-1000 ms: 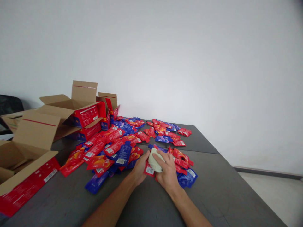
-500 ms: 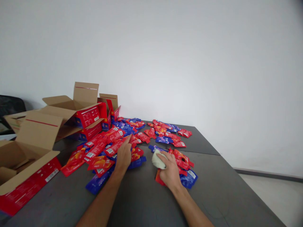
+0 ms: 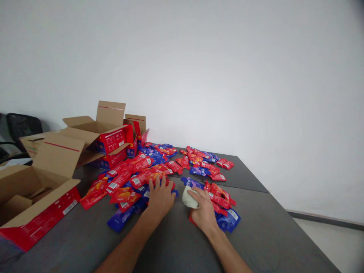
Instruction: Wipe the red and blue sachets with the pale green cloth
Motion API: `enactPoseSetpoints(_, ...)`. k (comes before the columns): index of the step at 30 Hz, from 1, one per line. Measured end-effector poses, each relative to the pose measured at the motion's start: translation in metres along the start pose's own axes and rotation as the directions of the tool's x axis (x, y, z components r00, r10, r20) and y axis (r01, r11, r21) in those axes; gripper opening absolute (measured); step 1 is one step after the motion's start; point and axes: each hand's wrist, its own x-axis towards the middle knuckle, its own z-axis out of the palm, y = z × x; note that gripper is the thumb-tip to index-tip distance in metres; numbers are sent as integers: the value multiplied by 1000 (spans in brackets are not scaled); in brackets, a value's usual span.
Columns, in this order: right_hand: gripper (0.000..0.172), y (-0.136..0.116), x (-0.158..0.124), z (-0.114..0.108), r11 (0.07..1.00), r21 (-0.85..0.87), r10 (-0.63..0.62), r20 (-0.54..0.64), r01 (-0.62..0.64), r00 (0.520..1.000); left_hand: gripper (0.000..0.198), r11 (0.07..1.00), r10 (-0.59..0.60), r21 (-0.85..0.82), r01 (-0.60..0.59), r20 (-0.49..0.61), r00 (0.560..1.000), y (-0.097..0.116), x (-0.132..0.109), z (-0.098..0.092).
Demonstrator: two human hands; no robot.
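My right hand is closed around a crumpled whitish cloth, low over the near edge of the right-hand cluster of pouches. Red pouches and a dark blue pouch lie beside that hand, and its wrist hides part of a red one. With fingers spread and pointing away from me, my left hand rests on or just over the right side of the large left pile. Red pouches with white labels and blue pouches overlap there. Whether the left fingertips press on them I cannot tell.
An open red carton with brown flaps stands at the left front. More open cartons are stacked behind it. Further pouches lie at the back of the dark table. A black chair is at far left.
My left hand has gone from a pointing finger to spread fingers, moving right and nearer to me. My right hand still holds the cloth. The view has turned slightly left.
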Motion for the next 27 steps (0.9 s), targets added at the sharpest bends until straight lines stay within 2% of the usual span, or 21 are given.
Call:
enactPoseSetpoints(2,78,-2,-1,0,1000,10,-14,21,14,1000,56,991,130,-46,-128,30,991,3,-11,7)
enactPoseSetpoints(4,78,-4,-1,0,1000,16,-22,27,22,999,60,988,157,-12,-157,98,983,-6,-12,10)
enactPoseSetpoints(7,78,-4,-1,-1,999,27,-22,19,22,1000,62,991,108,62,-122,191,976,-27,1,8)
enactPoseSetpoints(10,79,-3,0,-2,999,38,-13,8,12,1000,67,992,100,47,-114,231,968,-45,24,3)
enactPoseSetpoints(14,74,1,1,-3,999,31,9,-16,-8,1000,71,993,79,62,-101,283,956,-59,50,4)
enactPoseSetpoints(18,65,9,4,-4,999,19,34,-62,-33,998,84,991,30,114,-71,329,944,-67,63,8)
enactPoseSetpoints(21,56,19,6,-4,995,34,94,-142,-90,985,85,985,9,160,-70,357,934,-62,67,9)
enactPoseSetpoints(23,52,25,8,-6,991,37,137,-200,-132,970,78,983,37,157,-95,338,940,-51,68,10)
enactPoseSetpoints(25,52,29,9,-8,987,32,162,-247,-159,955,66,988,107,76,-135,290,951,-35,68,14)
enactPoseSetpoints(27,52,30,9,-10,985,33,170,-274,-167,947,57,982,186,-82,-171,251,950,-16,69,22)
